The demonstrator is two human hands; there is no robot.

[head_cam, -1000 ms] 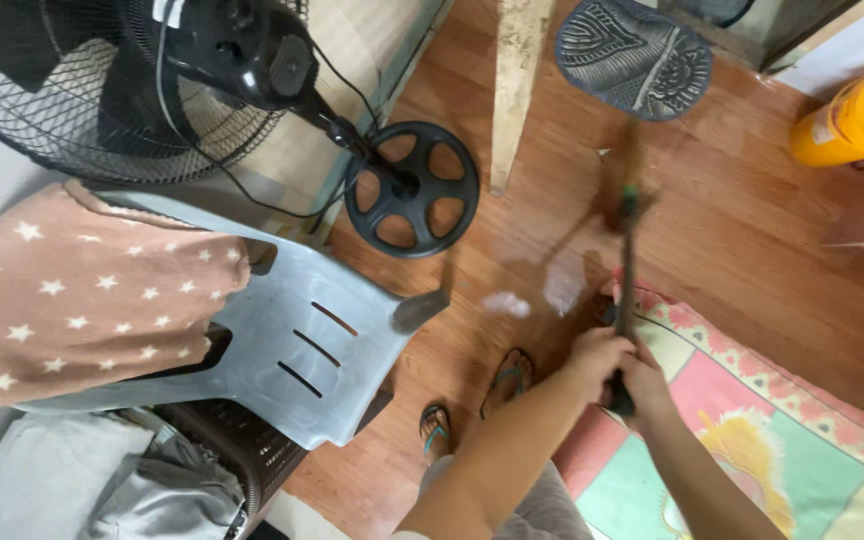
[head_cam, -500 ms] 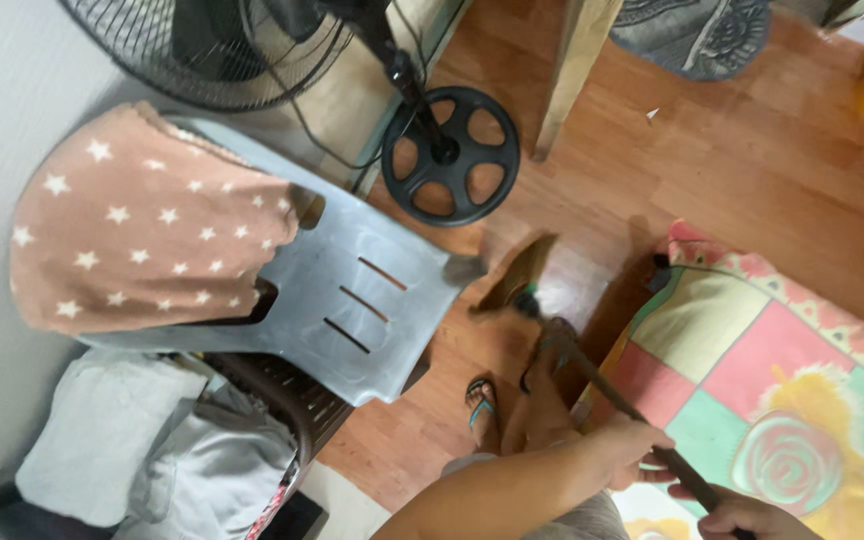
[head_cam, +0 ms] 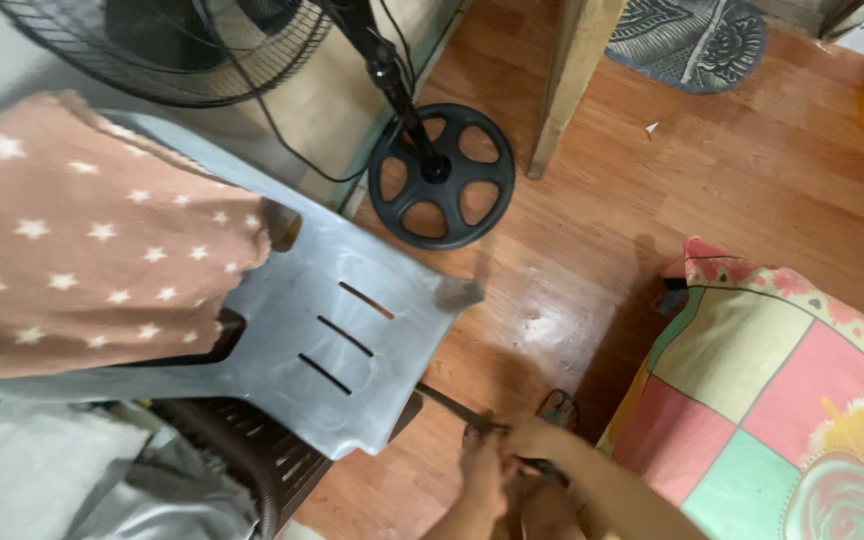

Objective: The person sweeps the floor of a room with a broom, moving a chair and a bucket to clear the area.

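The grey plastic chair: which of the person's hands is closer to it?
Left. The left hand grips a dark stick just beside the grey plastic chair's front edge; the right hand sits farther off, toward the patchwork mat.

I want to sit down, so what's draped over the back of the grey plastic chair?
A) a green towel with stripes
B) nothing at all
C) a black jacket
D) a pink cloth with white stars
D: a pink cloth with white stars hangs over the back of the grey plastic chair, which stands beside the black fan base.
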